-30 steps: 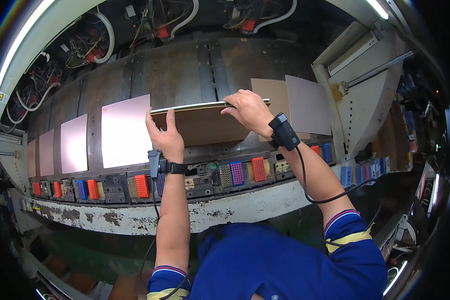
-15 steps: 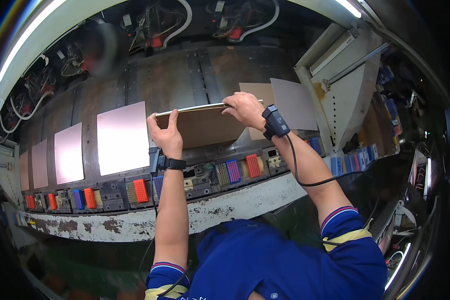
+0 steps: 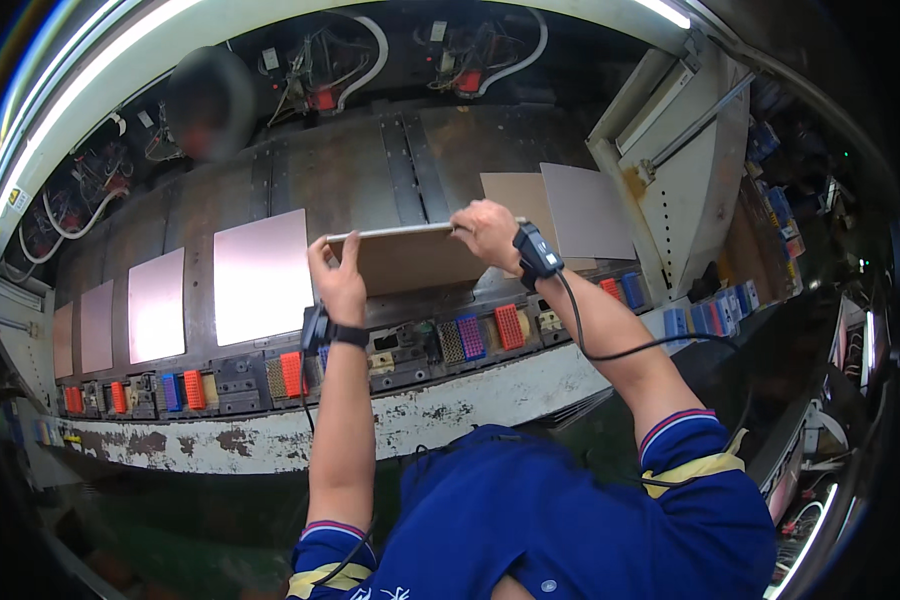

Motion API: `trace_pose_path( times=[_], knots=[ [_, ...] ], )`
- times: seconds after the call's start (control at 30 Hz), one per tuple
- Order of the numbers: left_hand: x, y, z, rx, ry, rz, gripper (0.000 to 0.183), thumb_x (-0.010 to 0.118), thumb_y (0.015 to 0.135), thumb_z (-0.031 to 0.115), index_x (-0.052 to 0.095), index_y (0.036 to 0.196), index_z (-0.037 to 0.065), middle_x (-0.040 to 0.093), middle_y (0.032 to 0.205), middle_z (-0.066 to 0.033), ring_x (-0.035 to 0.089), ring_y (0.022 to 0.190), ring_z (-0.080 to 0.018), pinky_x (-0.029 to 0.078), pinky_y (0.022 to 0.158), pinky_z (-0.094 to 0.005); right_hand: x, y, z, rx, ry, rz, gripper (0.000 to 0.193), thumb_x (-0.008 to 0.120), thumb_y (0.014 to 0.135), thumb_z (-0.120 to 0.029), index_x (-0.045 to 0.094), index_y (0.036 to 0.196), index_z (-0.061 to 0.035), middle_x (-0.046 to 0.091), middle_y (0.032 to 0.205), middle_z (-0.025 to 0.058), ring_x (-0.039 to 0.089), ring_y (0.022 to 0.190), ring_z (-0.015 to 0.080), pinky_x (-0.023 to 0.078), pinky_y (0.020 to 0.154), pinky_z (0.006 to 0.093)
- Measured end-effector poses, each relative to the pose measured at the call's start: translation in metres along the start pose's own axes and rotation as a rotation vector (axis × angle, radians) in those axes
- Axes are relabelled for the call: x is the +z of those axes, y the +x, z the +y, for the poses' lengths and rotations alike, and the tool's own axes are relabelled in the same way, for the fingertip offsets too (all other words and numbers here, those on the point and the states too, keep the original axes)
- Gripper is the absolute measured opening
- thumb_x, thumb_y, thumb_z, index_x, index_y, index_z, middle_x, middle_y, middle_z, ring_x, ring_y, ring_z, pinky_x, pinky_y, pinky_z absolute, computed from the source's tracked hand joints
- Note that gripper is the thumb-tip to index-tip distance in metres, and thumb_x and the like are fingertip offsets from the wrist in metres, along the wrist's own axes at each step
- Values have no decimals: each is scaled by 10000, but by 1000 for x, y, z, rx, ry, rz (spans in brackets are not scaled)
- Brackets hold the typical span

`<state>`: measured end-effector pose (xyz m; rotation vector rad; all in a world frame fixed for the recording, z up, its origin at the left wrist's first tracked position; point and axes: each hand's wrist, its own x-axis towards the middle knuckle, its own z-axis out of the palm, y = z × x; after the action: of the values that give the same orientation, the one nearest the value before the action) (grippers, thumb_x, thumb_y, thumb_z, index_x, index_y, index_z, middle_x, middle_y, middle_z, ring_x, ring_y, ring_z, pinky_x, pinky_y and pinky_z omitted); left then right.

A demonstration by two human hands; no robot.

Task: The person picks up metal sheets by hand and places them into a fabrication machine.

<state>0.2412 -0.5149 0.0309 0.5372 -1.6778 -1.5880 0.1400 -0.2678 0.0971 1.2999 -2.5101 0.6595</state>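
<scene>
A flat rectangular panel (image 3: 420, 264) with a brown face and a pale upper edge is held tilted up on the machine bed, its lower edge toward me. My left hand (image 3: 341, 288) grips its left upper corner, thumb on the near face. With the fingers of my right hand (image 3: 491, 233) closed over the upper edge near the right corner, the panel is pinched at both ends. The fingertips behind it are hidden. Both wrists wear a strapped black device. A tan panel (image 3: 514, 188) and a pinkish-grey panel (image 3: 590, 212) lie just right of the held one.
To the left, a shiny pinkish panel (image 3: 262, 275) and several smaller ones lie on the metal bed (image 3: 340, 170). Orange racks (image 3: 508, 327) and a purple rack (image 3: 470, 338) line the front, behind a chipped white beam (image 3: 205, 443). Hoses and red-based units (image 3: 322, 98) stand behind; a machine frame (image 3: 685, 190) rises right.
The panel's upper edge sits slightly lower and more level. Both hands have moved with it and keep their grip. The whole view has shifted a little.
</scene>
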Motion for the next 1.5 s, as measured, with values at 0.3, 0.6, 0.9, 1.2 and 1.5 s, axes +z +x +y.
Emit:
trace_pose_path(
  times=[0.3,0.6,0.9,1.2,1.5],
  knots=[
    [-108,-126,30,-1207,-788,-454,570,458,1010,297,410,1431,-84,549,1354,-251,566,1234,-406,447,1071,-533,-2,-170,-73,-80,170,-209,115,707,771,-139,621,832,-92,604,798,48,580,808,246,469,735,372],
    [-48,-156,10,-1032,-530,-430,536,602,848,-17,464,1360,-98,591,1301,-195,597,1199,-313,468,1055,-410,4,-220,55,505,224,-159,290,691,881,-252,633,959,20,653,891,148,628,796,278,510,769,394],
    [-31,-116,-137,-1258,-303,-312,435,448,1007,3,415,1438,-44,534,1403,-203,557,1277,-321,495,1046,-475,120,-194,116,1457,1185,-387,320,625,966,-161,588,1239,1,674,996,88,669,816,184,617,579,354],
    [5,-14,-236,-774,786,-229,393,822,799,221,648,993,-73,700,857,-205,700,831,-364,548,773,-425,226,-129,175,1380,966,-243,298,753,898,-224,532,936,-27,576,797,61,630,752,144,584,543,327],
    [14,-26,-205,-417,1183,-660,727,906,645,403,543,1109,-22,646,1058,-291,644,1005,-446,535,864,-475,187,-125,166,837,249,-736,551,756,829,-360,561,1154,41,689,1003,265,672,956,436,540,840,470]
  ],
)
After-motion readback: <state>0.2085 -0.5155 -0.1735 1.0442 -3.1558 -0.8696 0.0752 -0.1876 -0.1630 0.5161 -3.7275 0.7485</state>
